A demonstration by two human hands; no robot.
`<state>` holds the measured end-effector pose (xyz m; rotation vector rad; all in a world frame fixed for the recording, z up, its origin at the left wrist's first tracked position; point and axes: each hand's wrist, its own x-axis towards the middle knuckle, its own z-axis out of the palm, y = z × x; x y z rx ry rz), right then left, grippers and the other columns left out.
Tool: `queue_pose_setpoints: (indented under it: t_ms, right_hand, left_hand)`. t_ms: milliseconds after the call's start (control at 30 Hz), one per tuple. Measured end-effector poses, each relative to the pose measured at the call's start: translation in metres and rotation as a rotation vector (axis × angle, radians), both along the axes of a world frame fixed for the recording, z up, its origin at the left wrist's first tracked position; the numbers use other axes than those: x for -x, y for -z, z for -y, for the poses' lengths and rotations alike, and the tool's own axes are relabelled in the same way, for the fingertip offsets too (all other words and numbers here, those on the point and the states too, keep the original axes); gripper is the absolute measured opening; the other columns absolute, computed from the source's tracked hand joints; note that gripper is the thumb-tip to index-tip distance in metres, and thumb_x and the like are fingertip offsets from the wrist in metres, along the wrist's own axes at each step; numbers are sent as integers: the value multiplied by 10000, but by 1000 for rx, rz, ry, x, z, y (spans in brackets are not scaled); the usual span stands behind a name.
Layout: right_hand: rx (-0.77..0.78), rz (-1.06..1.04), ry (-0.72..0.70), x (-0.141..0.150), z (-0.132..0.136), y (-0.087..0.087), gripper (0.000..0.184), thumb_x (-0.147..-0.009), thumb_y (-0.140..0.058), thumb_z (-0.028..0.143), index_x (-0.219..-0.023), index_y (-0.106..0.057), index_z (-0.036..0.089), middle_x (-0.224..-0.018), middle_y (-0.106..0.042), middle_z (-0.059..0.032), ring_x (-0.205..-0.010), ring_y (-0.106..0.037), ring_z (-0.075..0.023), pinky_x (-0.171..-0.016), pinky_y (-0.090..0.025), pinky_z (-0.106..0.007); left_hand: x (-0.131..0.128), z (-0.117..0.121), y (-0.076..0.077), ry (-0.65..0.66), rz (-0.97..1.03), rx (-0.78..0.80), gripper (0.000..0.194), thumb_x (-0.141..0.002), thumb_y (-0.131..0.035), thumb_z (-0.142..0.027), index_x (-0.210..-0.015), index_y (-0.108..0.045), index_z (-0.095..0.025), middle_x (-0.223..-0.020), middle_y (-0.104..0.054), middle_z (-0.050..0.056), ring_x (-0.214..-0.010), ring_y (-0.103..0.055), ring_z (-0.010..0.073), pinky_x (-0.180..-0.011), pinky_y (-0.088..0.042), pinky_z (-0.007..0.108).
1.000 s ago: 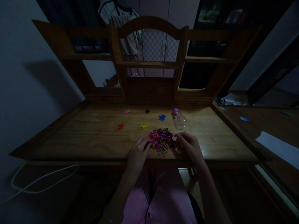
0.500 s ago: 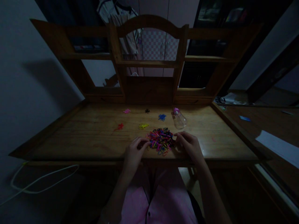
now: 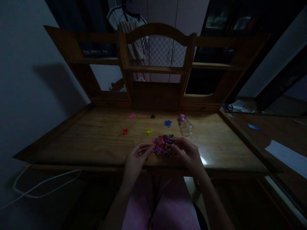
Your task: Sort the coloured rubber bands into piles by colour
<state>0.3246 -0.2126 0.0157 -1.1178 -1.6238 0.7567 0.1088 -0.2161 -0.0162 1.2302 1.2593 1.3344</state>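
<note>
A mixed heap of small colourful rubber bands (image 3: 163, 146) lies near the front edge of the wooden desk. At its left side is my left hand (image 3: 135, 159), fingers curled and thumb and forefinger tips close together; whatever is between them is too small to make out. My right hand (image 3: 189, 155) reaches into the heap's right side, thumb and forefinger apart and touching the bands. Beyond the heap are small sorted groups: red bands (image 3: 125, 131), yellow bands (image 3: 148, 131), blue bands (image 3: 168, 123), pink bands (image 3: 132, 116) and black bands (image 3: 153, 116).
A clear bottle with a pink cap (image 3: 186, 127) lies behind my right hand. A wooden shelf unit (image 3: 155, 94) rises at the desk's back. White paper (image 3: 286, 156) rests on the surface to the right, and a white cable (image 3: 48, 183) hangs at the left.
My right hand has moved left, further over the heap, and its thumb and forefinger have parted. The heap looks narrower. My left hand stays at the left edge; the view has shifted slightly.
</note>
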Motion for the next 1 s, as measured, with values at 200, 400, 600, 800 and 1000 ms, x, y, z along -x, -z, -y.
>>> queue_pose_setpoints:
  t_ms: [200,400,600,800,1000]
  right_hand:
    - [-154,116,-309,41,0,-8,286,-892,-595,230,-1154,-675,309,-1065,-667,-47,-979,-626,-189,-834,-498,-303]
    - [-129,43,-246,43,3,-2,189,-901,-583,254,-1027,-724,263,-937,-703,-55,-875,-653,-186,-772,-523,-304]
    - [-154,45,78,18,-55,-8,140,-842,-619,278,-899,-716,196,-875,-718,-63,-788,-673,-187,-737,-543,-314]
    - [-21,220,266,6,-132,3,74,-722,-643,205,-738,-695,155,-716,-711,-64,-654,-667,-183,-593,-516,-267]
    - [-81,149,285,5,-114,2,280,-783,-623,392,-915,-694,155,-882,-712,-100,-649,-668,-176,-545,-509,-263]
  left_hand:
    - [-2,15,-13,57,52,19,272,-782,-701,-333,-992,-644,-170,-941,-734,66,-865,-707,191,-794,-581,300]
    - [1,19,-14,118,83,24,245,-801,-681,-342,-970,-679,-165,-994,-731,75,-927,-699,210,-860,-564,324]
    - [2,18,-11,78,-64,-38,236,-864,-606,-358,-1040,-676,-216,-1075,-712,46,-1003,-669,190,-911,-524,303]
    - [6,26,-7,33,-391,-192,163,-891,-557,-300,-942,-695,-229,-994,-702,32,-973,-649,188,-886,-496,305]
    - [9,27,-2,30,-471,-216,165,-896,-533,-275,-920,-690,-232,-966,-691,27,-949,-643,184,-866,-491,304]
